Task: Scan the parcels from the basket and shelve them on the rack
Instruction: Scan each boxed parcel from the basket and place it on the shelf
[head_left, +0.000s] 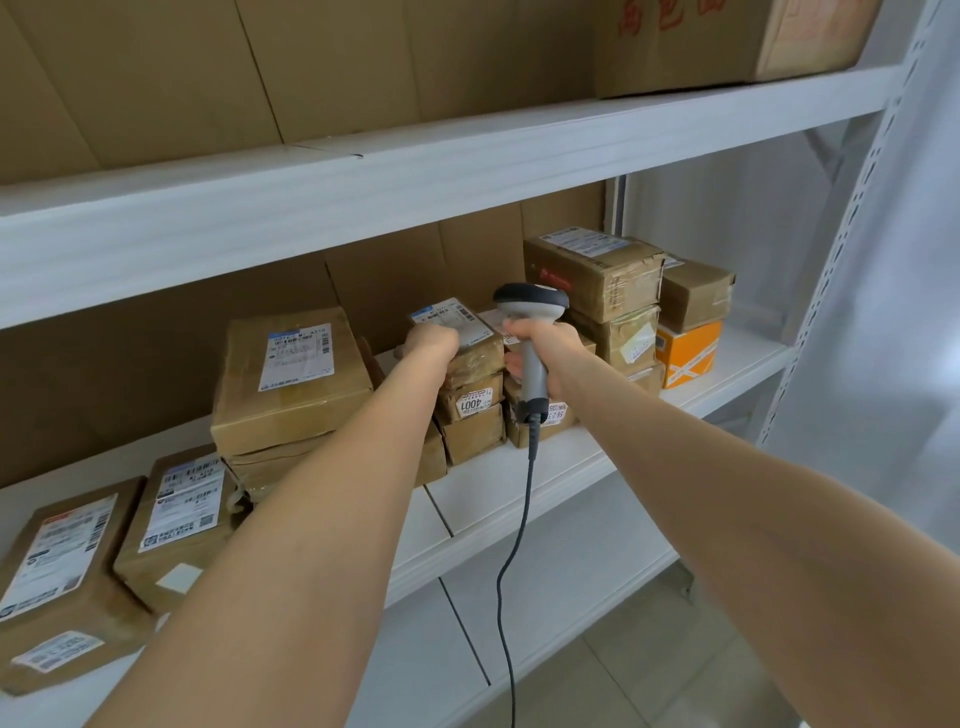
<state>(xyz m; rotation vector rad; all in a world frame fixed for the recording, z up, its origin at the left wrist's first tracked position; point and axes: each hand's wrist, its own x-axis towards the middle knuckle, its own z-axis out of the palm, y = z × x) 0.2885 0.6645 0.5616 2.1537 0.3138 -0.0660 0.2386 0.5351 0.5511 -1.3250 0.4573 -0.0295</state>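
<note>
White metal rack (545, 483), middle shelf, brown boxes stacked along it. My left hand (432, 340) grips a small white-labelled brown cardboard parcel (470, 338) on top of a short stack, label up, likely so it reads at a glance. My right hand (553, 358) is wrapped round the grey corded barcode scanner (530, 309), held just beside the parcel. Basket not in view.
</note>
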